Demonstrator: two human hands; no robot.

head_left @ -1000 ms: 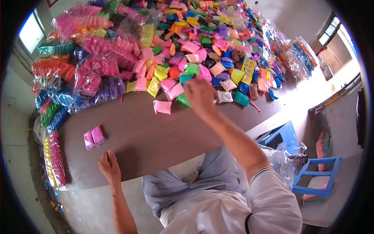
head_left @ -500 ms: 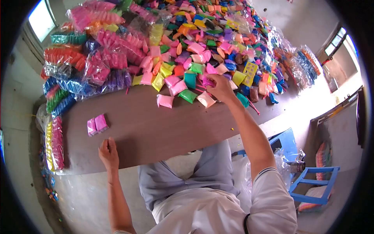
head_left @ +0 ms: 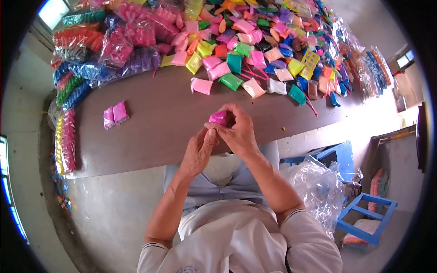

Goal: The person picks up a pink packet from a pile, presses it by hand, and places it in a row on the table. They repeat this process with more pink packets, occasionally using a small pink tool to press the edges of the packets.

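My right hand (head_left: 240, 133) grips a small magenta packet (head_left: 218, 118) between thumb and fingers, above the near edge of the table. Just below it, my left hand (head_left: 199, 149) has its fingers curled and its thumb pressed in, close against the right thumb. Whether the left fingers pinch anything is hidden. Two purple-pink packets (head_left: 115, 114) lie side by side on the table to the left. Farther back is a big heap of small packets in many colours (head_left: 246, 50), with a pink packet (head_left: 201, 86) and a green packet (head_left: 231, 81) at its front edge.
Clear bags of bundled packets (head_left: 116, 50) are stacked at the back left of the brown table (head_left: 150, 118). A yellow and pink row of packets (head_left: 66, 143) lines its left end. To my right are crumpled clear plastic (head_left: 314, 186) and a blue frame (head_left: 367, 217).
My right hand has come back from the heap to the near edge with the magenta packet. My left hand has moved right to meet it. The view has tilted downward.
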